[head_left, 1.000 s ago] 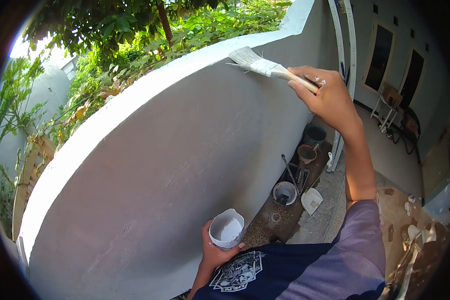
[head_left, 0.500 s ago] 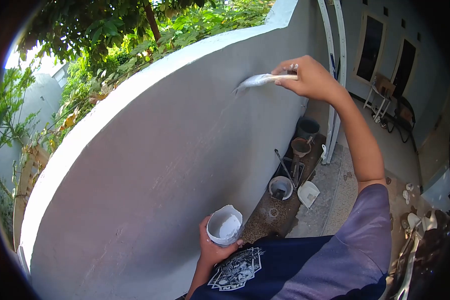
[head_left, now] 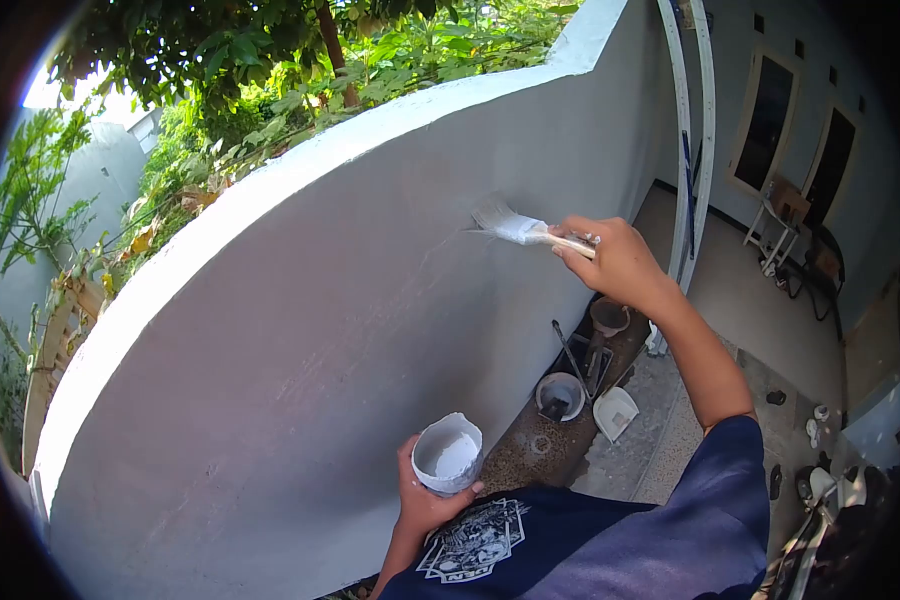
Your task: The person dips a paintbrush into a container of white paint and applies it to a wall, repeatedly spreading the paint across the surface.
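Observation:
My right hand is closed round the wooden handle of a paintbrush. The brush's bristles rest against the grey wall, at the upper end of some pale scratch-like marks. Low in front of my shirt, my left hand grips a rough-rimmed paint cup with whitish paint at the bottom. The cup is held roughly upright with its mouth facing me, close to the wall.
The wall's curved top edge is bright white, with leafy plants behind it. At the wall's foot stand a bucket, a white dustpan and a brown pot. White upright poles and a chair are farther right.
My right hand has moved lower, taking the brush down along the wall, and the bristles now look more spread. The left hand and cup have barely moved.

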A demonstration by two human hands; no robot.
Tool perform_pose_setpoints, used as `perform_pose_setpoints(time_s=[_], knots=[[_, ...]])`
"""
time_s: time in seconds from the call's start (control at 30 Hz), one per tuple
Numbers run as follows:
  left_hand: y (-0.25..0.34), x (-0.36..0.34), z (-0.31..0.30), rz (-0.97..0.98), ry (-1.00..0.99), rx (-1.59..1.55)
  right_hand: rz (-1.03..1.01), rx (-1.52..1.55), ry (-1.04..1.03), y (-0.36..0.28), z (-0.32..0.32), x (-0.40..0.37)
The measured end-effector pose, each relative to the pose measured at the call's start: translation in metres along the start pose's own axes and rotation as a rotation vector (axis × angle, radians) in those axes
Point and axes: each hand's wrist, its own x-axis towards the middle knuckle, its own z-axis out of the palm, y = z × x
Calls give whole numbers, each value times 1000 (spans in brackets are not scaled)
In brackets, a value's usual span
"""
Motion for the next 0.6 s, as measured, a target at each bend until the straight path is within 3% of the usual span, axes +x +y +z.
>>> perform_pose_setpoints(time_s=[0.07, 0.17, 0.37, 0.43, 0.6], knots=[[1, 5, 8, 7, -9, -5, 84, 10, -158, 2, -13, 8], [3, 12, 18, 32, -22, 7, -52, 21, -22, 6, -49, 38], [6, 20, 40, 62, 30, 19, -172, -162, -41, -21, -90, 106], [8, 20, 45, 50, 38, -24, -372, -185, -40, -9, -92, 123], [-5, 21, 49, 46, 13, -50, -354, -299, -108, -29, -122, 145]])
